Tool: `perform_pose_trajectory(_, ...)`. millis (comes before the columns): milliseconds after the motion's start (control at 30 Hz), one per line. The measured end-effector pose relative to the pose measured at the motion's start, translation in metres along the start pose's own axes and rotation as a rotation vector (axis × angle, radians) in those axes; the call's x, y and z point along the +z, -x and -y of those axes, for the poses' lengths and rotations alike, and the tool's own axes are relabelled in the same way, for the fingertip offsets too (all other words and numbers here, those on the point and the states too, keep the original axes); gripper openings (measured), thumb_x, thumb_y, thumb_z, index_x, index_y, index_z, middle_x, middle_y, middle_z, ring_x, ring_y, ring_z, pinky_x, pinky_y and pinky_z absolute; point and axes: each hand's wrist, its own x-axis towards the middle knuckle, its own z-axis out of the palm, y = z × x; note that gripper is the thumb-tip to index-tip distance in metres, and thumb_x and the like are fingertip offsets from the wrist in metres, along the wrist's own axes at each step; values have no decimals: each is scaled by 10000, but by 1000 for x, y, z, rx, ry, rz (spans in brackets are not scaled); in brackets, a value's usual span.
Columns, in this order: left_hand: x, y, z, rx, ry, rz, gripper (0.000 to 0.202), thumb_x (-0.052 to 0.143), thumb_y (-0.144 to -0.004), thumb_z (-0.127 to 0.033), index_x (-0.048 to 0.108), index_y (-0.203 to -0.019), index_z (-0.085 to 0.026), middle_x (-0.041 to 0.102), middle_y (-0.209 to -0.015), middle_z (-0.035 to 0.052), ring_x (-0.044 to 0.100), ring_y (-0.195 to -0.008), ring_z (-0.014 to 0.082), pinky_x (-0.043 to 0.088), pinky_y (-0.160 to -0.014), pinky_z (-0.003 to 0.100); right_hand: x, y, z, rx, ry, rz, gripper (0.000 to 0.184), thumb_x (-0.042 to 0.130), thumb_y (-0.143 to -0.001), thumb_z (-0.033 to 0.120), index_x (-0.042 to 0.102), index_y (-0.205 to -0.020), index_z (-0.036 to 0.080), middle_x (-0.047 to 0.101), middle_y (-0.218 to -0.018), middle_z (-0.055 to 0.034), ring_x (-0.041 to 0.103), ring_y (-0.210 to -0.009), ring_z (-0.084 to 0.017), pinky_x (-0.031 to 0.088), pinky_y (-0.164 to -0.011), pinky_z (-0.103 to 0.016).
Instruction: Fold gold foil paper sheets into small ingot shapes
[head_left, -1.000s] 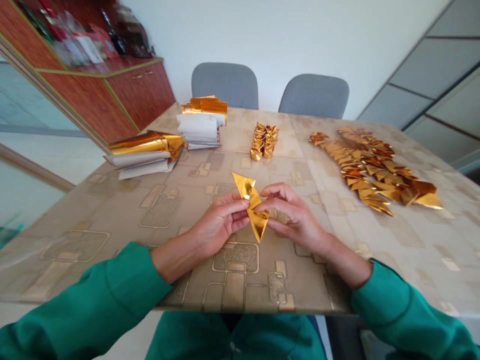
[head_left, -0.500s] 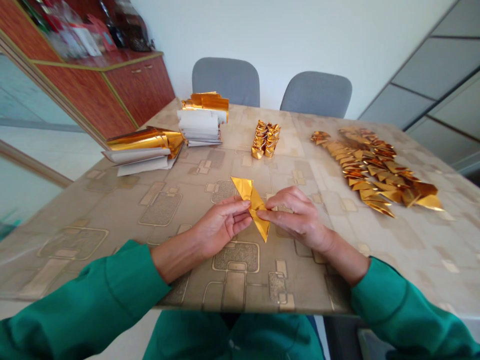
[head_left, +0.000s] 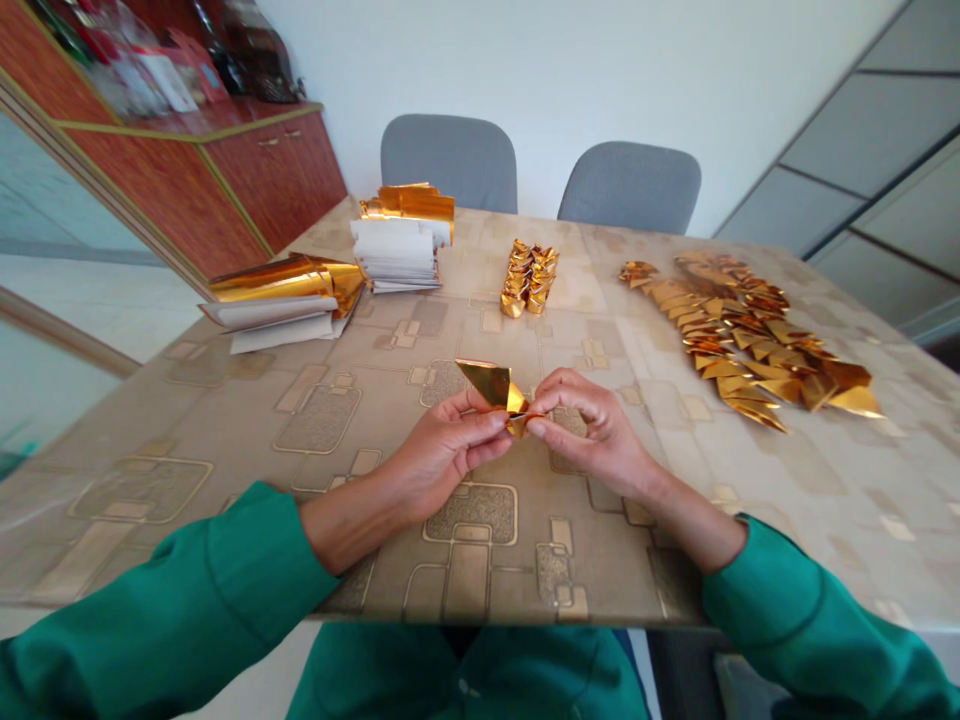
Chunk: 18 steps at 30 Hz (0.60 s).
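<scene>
While the left hand [head_left: 454, 440] and the right hand [head_left: 589, 425] meet near the middle of the frame, they hold one shiny gold paper piece [head_left: 486, 383] just above the table [head_left: 225, 420]. The left fingers pinch it near its middle, and the right fingers pinch its small lower right end. One sharp corner sticks out to the upper left, free of both hands. The left hand seems to keep the paper steady so the right hand can press or bend the end, which may be why the fingertips are so close. The thumbs hide part of that end, so I cannot tell its shape. Left of the middle, a white and gold paper stack [head_left: 394, 255] and a loose gold paper bundle [head_left: 281, 300] sit close together, maybe to be easy to reach. A little gold cluster [head_left: 529, 278] stands alone in two tight rows at upper middle. A big gold pile [head_left: 750, 340] lies at the right in long rows, its pieces leaning on each other, perhaps to stay neat. The table has a tan cover with box shapes on it. Behind it are two grey chairs [head_left: 450, 165] and a pale wall [head_left: 562, 70], with a red-brown cabinet [head_left: 277, 185] at upper left.
</scene>
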Motion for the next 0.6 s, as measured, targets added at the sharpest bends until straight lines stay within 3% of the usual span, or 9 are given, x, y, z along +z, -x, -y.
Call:
perform_pose_trajectory(267,3,2,6,136,-97,18,246,809,-722,-164,682,-933,-184,731,-901,-4,686,-797,97,567,-732,190,13,3,3,253,-75,-79,169,627,-848,280,544,-723,203,561,-697,25,507,-652,-118,413,-619,-260)
perform_pose_trajectory(433,1,2,7,186,-168,26,162,764,-798,-276,704,-906,-172,726,-909,24,683,-820,119,576,-746,226,15,4,3,311,-107,-101,198,630,-850,328,554,-717,202,564,-673,25,498,-626,-115,404,-598,-257)
perform_pose_trajectory(600,3,4,7,193,-152,1,192,779,-780,-297,707,-904,-169,712,-886,15,675,-777,107,579,-730,223,15,6,7,303,-105,-106,202,598,-869,330,524,-725,210,545,-674,31,489,-623,-111,399,-589,-256)
